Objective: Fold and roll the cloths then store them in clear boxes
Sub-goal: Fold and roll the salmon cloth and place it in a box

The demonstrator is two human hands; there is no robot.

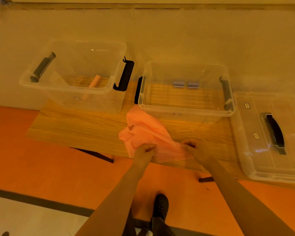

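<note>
Pink cloth (148,133), crumpled, on the wooden table's (78,126) near edge.
Left hand (146,149) pinches its near hem at 7 o'clock; right hand (192,145) pinches the hem at 5 o'clock. Wrinkles hide its true shape. At 1 o'clock, the clear box (186,92) covers its far corner; fingertips are buried in fabric.

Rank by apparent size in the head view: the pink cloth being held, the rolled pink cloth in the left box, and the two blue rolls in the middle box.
1. pink cloth
2. rolled pink cloth
3. two blue rolls, alike in size
</note>
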